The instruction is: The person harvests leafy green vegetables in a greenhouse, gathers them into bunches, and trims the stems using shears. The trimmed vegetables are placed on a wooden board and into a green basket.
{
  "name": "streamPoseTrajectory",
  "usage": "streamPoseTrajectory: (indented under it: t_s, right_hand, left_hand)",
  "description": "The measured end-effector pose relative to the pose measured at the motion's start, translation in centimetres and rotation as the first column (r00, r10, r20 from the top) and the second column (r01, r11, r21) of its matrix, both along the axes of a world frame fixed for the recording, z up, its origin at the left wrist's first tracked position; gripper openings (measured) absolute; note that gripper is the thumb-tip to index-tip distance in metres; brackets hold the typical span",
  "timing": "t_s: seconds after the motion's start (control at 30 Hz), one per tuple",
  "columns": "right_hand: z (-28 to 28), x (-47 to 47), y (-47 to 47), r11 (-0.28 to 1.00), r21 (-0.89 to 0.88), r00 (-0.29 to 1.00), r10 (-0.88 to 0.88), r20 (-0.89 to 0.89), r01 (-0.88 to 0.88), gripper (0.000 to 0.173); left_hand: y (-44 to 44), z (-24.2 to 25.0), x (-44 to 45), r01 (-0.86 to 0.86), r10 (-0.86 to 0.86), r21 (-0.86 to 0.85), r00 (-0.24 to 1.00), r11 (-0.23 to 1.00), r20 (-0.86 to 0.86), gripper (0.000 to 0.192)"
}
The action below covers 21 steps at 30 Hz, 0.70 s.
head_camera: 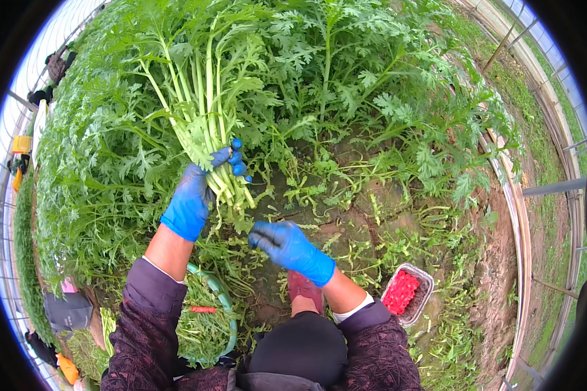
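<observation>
My left hand (191,195), in a blue glove, grips a bunch of leafy greens (208,102) that look like chrysanthemum greens. The leafy tops point away from me, and the pale cut stem ends stick out below my fingers. Just under those ends is my right hand (286,247), also blue-gloved, its fingers curled together. A small leaf hangs close to its fingertips; whether the fingers pinch it I cannot tell. Standing plants (332,83) of the same kind fill the bed ahead. Cut stems and loose leaves (342,215) litter the soil between them and me.
A clear plastic box (420,313) of small red pieces (402,292) sits at right. At left, a green-rimmed round container (232,322) holds greens and a red stick-like object (203,309). A red boot (305,288) stands below my right hand. A pale bed edging (518,234) runs along the right.
</observation>
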State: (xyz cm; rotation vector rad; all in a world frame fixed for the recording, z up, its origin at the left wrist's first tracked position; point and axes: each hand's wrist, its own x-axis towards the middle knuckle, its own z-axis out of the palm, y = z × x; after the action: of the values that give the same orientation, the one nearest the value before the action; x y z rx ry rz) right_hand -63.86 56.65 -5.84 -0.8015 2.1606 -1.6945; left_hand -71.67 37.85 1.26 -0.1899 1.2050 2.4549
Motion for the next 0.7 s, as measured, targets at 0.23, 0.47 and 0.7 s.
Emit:
streamPoseTrajectory:
  t_s: [0.23, 0.47, 0.7]
  right_hand:
    - [-1.9, -3.7, 5.8, 0.964, 0.265, 0.996, -0.004, -0.085, 0.027, 0.045]
    - [-11.2, -10.5, 5.2, 0.774, 0.24, 0.792, -0.609, 0.034, 0.585, 0.029]
    - [-14.4, -14.5, 3.5, 0.828, 0.501, 0.919, -0.366, 0.143, 0.252, 0.041]
  left_hand:
    - [-0.3, 3.9, -1.2, -0.001, 0.014, 0.137, 0.995, 0.991, -0.094, 0.022]
    - [-0.2, 7.4, -0.4, 0.222, 0.007, 0.367, 0.848, 0.903, -0.53, 0.015]
    - [-0.3, 1.9, 1.3, 0.107, -0.069, 0.128, 0.959, 0.986, -0.276, 0.037]
